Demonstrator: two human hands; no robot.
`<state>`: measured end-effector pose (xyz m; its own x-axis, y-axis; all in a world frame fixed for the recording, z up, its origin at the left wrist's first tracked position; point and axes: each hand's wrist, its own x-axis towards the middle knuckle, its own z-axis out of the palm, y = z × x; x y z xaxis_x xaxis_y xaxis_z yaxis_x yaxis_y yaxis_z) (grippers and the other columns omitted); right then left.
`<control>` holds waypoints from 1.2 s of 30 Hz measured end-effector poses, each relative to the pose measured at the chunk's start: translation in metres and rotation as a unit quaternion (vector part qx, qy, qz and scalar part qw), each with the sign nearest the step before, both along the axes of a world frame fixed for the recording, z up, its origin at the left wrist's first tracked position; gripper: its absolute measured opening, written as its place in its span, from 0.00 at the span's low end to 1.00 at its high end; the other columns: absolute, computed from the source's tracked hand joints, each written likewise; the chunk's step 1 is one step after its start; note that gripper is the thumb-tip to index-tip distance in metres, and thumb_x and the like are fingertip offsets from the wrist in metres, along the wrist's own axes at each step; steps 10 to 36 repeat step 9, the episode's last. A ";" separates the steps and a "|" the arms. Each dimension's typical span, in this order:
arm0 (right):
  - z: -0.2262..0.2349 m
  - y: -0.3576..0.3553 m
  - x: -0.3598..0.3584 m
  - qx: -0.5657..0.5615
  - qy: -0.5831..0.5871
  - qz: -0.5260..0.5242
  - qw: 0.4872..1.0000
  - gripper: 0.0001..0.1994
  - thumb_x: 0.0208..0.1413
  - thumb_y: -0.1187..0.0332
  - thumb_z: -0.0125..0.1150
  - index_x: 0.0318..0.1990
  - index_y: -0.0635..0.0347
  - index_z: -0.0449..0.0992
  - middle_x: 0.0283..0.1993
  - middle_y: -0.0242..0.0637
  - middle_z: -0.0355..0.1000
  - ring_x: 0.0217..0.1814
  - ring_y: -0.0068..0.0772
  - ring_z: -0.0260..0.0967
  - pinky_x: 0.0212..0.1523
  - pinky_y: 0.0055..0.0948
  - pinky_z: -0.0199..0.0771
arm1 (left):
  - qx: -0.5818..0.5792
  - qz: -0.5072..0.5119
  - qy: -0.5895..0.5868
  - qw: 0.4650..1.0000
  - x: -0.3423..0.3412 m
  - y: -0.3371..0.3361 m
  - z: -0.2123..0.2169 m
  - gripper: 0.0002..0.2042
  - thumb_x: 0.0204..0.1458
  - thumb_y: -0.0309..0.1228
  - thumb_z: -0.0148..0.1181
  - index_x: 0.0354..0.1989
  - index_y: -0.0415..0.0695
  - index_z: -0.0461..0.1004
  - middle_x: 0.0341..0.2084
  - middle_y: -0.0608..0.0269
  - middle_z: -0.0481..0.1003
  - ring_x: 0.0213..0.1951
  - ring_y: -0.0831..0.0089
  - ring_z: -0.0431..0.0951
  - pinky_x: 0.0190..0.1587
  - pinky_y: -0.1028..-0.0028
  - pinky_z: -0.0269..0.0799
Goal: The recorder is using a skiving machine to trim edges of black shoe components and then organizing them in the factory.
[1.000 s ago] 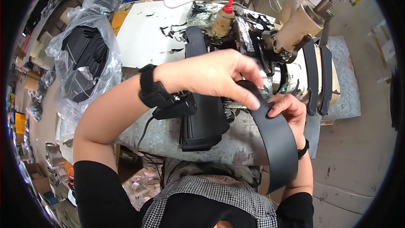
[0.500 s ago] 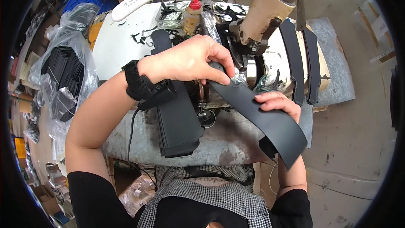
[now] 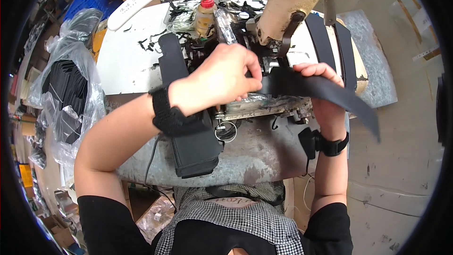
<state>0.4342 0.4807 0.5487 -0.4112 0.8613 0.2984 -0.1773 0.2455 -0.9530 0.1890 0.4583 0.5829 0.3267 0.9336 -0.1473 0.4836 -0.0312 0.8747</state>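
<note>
A long black strip [image 3: 302, 86] of smooth, leather-like sheet stretches between my hands in front of the machine [image 3: 289, 12]. My left hand [image 3: 230, 74] pinches its left end between thumb and fingers. Farther along, my right hand [image 3: 325, 78] grips the strip from behind, fingers over its upper edge and palm beneath. The free right end curves down past my right wrist and is blurred. Under my left forearm lies a stack of black strips [image 3: 196, 153], partly hidden by the arm. Two more black strips [image 3: 347, 52] rest on the machine's right side.
A glue-like bottle [image 3: 205, 19] with a red nozzle stands behind my left hand among black scraps [image 3: 150, 42]. A white lamp head [image 3: 127, 12] hangs at the upper left. Bagged black pieces [image 3: 66, 89] sit left of the metal table [image 3: 245, 165].
The strip has swung from a downward slant to nearly level, closer to the machine. My right hand has moved up and now holds it from behind; my left hand has shifted slightly down.
</note>
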 end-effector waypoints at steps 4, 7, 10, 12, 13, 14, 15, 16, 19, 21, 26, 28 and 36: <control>0.022 0.008 0.008 0.026 -0.009 0.004 1.000 0.10 0.56 0.69 0.52 0.37 0.68 0.75 0.46 0.47 0.75 0.50 0.33 0.71 0.56 0.30 0.66 | -0.091 0.021 -0.110 0.990 0.009 -0.003 -0.020 0.06 0.51 0.23 0.60 0.34 0.32 0.75 0.23 0.60 0.77 0.24 0.78 0.78 0.28 0.80 0.76; 0.031 0.005 0.032 0.152 -0.088 0.030 0.984 0.09 0.56 0.69 0.54 0.38 0.68 0.75 0.45 0.47 0.75 0.50 0.35 0.71 0.55 0.30 0.67 | -0.115 0.025 -0.161 0.980 0.008 -0.002 -0.020 0.07 0.52 0.22 0.59 0.36 0.31 0.75 0.26 0.56 0.77 0.27 0.75 0.79 0.30 0.78 0.77; 0.023 -0.002 0.050 0.185 -0.134 0.085 0.970 0.23 0.55 0.50 0.56 0.40 0.66 0.74 0.46 0.49 0.73 0.50 0.42 0.70 0.55 0.34 0.67 | -0.145 0.015 -0.201 0.969 0.002 0.001 -0.020 0.07 0.52 0.23 0.60 0.37 0.32 0.75 0.27 0.56 0.78 0.26 0.74 0.79 0.31 0.78 0.77; 0.023 -0.002 0.050 0.185 -0.134 0.085 0.970 0.23 0.55 0.50 0.56 0.40 0.66 0.74 0.46 0.49 0.73 0.50 0.42 0.70 0.55 0.34 0.67 | -0.145 0.015 -0.201 0.969 0.002 0.001 -0.020 0.07 0.52 0.23 0.60 0.37 0.32 0.75 0.27 0.56 0.78 0.26 0.74 0.79 0.31 0.78 0.77; 0.023 -0.002 0.050 0.185 -0.134 0.085 0.970 0.23 0.55 0.50 0.56 0.40 0.66 0.74 0.46 0.49 0.73 0.50 0.42 0.70 0.55 0.34 0.67 | -0.145 0.015 -0.201 0.969 0.002 0.001 -0.020 0.07 0.52 0.23 0.60 0.37 0.32 0.75 0.27 0.56 0.78 0.26 0.74 0.79 0.31 0.78 0.77; 0.023 -0.002 0.050 0.185 -0.134 0.085 0.970 0.23 0.55 0.50 0.56 0.40 0.66 0.74 0.46 0.49 0.73 0.50 0.42 0.70 0.55 0.34 0.67 | -0.145 0.015 -0.201 0.969 0.002 0.001 -0.020 0.07 0.52 0.23 0.60 0.37 0.32 0.75 0.27 0.56 0.78 0.26 0.74 0.79 0.31 0.78 0.77; 0.023 -0.002 0.050 0.185 -0.134 0.085 0.970 0.23 0.55 0.50 0.56 0.40 0.66 0.74 0.46 0.49 0.73 0.50 0.42 0.70 0.55 0.34 0.67 | -0.145 0.015 -0.201 0.969 0.002 0.001 -0.020 0.07 0.52 0.23 0.60 0.37 0.32 0.75 0.27 0.56 0.78 0.26 0.74 0.79 0.31 0.78 0.77; 0.023 -0.002 0.050 0.185 -0.134 0.085 0.970 0.23 0.55 0.50 0.56 0.40 0.66 0.74 0.46 0.49 0.73 0.50 0.42 0.70 0.55 0.34 0.67 | -0.145 0.015 -0.201 0.969 0.002 0.001 -0.020 0.07 0.52 0.23 0.60 0.37 0.32 0.75 0.27 0.56 0.78 0.26 0.74 0.79 0.31 0.78 0.77; 0.023 -0.002 0.050 0.185 -0.134 0.085 0.970 0.23 0.55 0.50 0.56 0.40 0.66 0.74 0.46 0.49 0.73 0.50 0.42 0.70 0.55 0.34 0.67 | -0.145 0.015 -0.201 0.969 0.002 0.001 -0.020 0.07 0.52 0.23 0.60 0.37 0.32 0.75 0.27 0.56 0.78 0.26 0.74 0.79 0.31 0.78 0.77; 0.023 -0.002 0.050 0.185 -0.134 0.085 0.970 0.23 0.55 0.50 0.56 0.40 0.66 0.74 0.46 0.49 0.73 0.50 0.42 0.70 0.55 0.34 0.67 | -0.145 0.015 -0.201 0.969 0.002 0.001 -0.020 0.07 0.52 0.23 0.60 0.37 0.32 0.75 0.27 0.56 0.78 0.26 0.74 0.79 0.31 0.78 0.77; 0.023 -0.002 0.050 0.185 -0.134 0.085 0.970 0.23 0.55 0.50 0.56 0.40 0.66 0.74 0.46 0.49 0.73 0.50 0.42 0.70 0.55 0.34 0.67 | -0.145 0.015 -0.201 0.969 0.002 0.001 -0.020 0.07 0.52 0.23 0.60 0.37 0.32 0.75 0.27 0.56 0.78 0.26 0.74 0.79 0.31 0.78 0.77; 0.023 -0.002 0.050 0.185 -0.134 0.085 0.970 0.23 0.55 0.50 0.56 0.40 0.66 0.74 0.46 0.49 0.73 0.50 0.42 0.70 0.55 0.34 0.67 | -0.145 0.015 -0.201 0.969 0.002 0.001 -0.020 0.07 0.52 0.23 0.60 0.37 0.32 0.75 0.27 0.56 0.78 0.26 0.74 0.79 0.31 0.78 0.77; 0.023 -0.002 0.050 0.185 -0.134 0.085 0.970 0.23 0.55 0.50 0.56 0.40 0.66 0.74 0.46 0.49 0.73 0.50 0.42 0.70 0.55 0.34 0.67 | -0.145 0.015 -0.201 0.969 0.002 0.001 -0.020 0.07 0.52 0.23 0.60 0.37 0.32 0.75 0.27 0.56 0.78 0.26 0.74 0.79 0.31 0.78 0.77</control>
